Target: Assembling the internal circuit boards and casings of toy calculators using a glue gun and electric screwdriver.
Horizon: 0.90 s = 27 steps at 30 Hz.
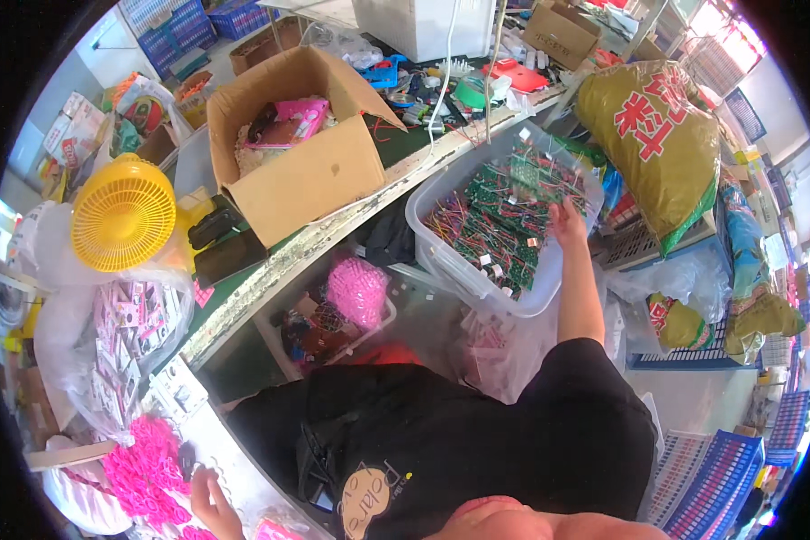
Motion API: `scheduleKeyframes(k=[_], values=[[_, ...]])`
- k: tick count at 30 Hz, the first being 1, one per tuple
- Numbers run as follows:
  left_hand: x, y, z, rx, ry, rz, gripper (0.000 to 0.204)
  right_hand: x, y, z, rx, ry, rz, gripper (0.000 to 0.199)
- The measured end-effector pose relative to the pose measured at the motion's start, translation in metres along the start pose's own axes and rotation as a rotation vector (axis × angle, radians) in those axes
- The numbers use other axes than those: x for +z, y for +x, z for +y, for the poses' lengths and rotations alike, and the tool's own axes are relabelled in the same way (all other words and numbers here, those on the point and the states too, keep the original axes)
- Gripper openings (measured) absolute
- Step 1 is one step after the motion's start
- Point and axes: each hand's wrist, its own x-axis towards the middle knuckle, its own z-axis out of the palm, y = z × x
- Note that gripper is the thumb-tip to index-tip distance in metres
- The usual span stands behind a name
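My right hand [567,225] reaches into a clear plastic bin [427,247] heaped with green circuit boards and red and black wires [486,211]. At its fingertips a blurred green circuit board panel [533,175] rises above the heap, apparently pinched by its edge. Small white connectors lie among the wires. At the lower left, my left hand [214,506] hangs over the white worktop with fingers apart and nothing visible in them. Beside it lies a pile of bright pink cords [148,468].
A workbench edge [333,234] runs diagonally, bearing an open cardboard box [306,193] and a yellow fan [124,216]. Below sit a small tray with a pink bubble-wrap bundle [358,292]. A stuffed green sack [648,144] stands right of the bin, above blue crates.
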Motion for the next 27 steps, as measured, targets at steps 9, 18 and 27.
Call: scheduleKeyframes(k=[9,18,27], values=[[0.108,0.056,0.157,0.263,-0.474,-0.595,0.032,-0.001,-0.074,-0.081,0.257,-0.42,-0.434,0.017],[0.176,0.072,0.219,0.095,-0.97,-1.075,0.097,0.199,-0.189,-0.087,0.336,-0.692,-1.241,0.047],[0.072,0.004,0.114,-0.135,-1.121,-0.1,0.069,0.375,-0.441,0.121,0.605,-0.57,-1.586,0.047]])
